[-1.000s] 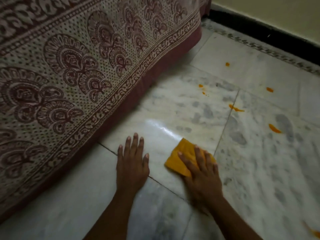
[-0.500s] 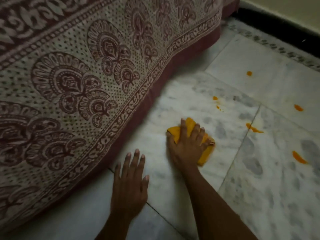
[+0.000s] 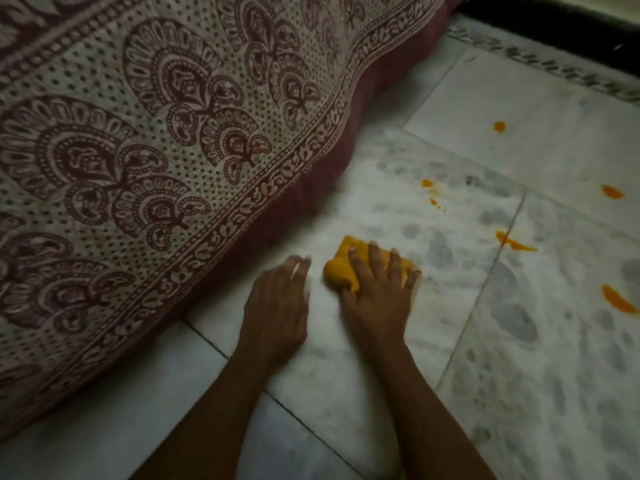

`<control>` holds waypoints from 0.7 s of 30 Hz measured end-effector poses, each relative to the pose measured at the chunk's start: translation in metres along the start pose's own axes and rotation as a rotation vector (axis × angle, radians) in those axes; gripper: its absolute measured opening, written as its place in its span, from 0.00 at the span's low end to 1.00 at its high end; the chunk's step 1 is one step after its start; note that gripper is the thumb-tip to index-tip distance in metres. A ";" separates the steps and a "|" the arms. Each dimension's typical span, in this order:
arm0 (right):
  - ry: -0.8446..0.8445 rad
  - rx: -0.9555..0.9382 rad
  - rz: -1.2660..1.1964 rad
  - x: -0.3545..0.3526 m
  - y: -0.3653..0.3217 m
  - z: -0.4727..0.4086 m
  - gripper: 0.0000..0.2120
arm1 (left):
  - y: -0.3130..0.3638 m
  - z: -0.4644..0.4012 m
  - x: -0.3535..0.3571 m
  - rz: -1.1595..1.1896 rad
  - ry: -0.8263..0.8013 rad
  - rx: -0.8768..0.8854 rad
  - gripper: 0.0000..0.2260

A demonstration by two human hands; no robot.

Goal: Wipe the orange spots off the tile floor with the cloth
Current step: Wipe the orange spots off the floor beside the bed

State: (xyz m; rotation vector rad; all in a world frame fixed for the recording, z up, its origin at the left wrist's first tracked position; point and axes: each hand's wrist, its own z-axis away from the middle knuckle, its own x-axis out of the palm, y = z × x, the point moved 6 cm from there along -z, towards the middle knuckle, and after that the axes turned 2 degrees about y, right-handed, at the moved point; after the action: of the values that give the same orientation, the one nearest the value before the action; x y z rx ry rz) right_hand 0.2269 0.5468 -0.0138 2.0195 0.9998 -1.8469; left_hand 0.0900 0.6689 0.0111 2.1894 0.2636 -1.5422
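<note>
My right hand (image 3: 375, 292) presses a bunched yellow-orange cloth (image 3: 341, 268) flat against the white marble tile floor (image 3: 450, 358), fingers spread over it. My left hand (image 3: 277, 306) rests on the floor just left of the cloth, fingers slightly apart and blurred, holding nothing. Several orange spots lie to the right and beyond the cloth: two small ones (image 3: 429, 192), a streak on the tile joint (image 3: 512, 242), a larger smear (image 3: 618, 301), one at the right edge (image 3: 612, 192) and a far dot (image 3: 499, 126).
A patterned maroon-and-cream bedcover (image 3: 156, 150) hangs down to the floor along the left, its hem close to my left hand. A dark skirting (image 3: 554, 22) and a patterned floor border (image 3: 554, 69) run along the top right.
My right hand slid the cloth forward and left, toward the bedcover, and has bunched it. My left hand moved forward next to the cloth. The view shifted forward.
</note>
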 end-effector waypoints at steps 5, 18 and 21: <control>0.003 -0.043 0.083 -0.009 0.029 0.030 0.39 | 0.001 -0.050 0.043 0.096 -0.068 -0.063 0.26; 0.090 -0.087 0.066 0.006 0.035 -0.038 0.31 | 0.000 -0.056 0.057 0.131 -0.061 -0.110 0.28; 0.073 0.105 0.152 -0.016 0.096 -0.030 0.35 | 0.000 -0.061 0.054 0.112 -0.089 -0.115 0.29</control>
State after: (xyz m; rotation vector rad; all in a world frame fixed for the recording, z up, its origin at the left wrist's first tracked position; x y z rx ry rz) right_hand 0.3100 0.4881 -0.0200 2.1721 0.7575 -1.7924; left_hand 0.1605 0.6916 -0.0221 2.0070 0.1931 -1.5195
